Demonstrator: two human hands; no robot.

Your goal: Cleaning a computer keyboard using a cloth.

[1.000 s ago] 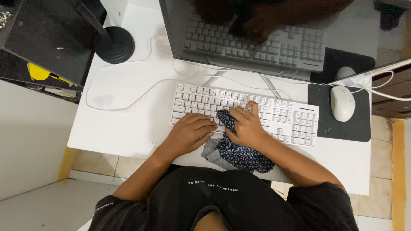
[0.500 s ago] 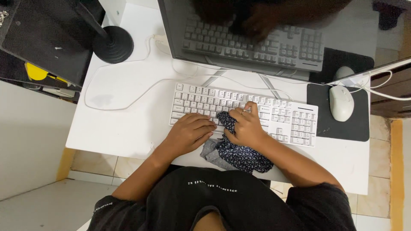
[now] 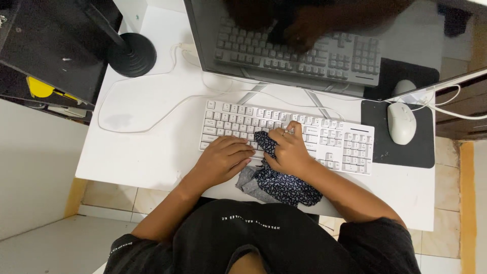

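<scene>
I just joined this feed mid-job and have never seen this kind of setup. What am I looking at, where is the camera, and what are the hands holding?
There is no machine here: a person's two bare hands, filmed from a camera on their head that looks straight down. On the white desk lie a white keyboard, a white mouse on a black mouse pad, and a dark monitor that mirrors the keys. The right hand grips a dark patterned cloth and presses it on the keys. The left hand rests flat on the keyboard's near edge, holding nothing.
</scene>
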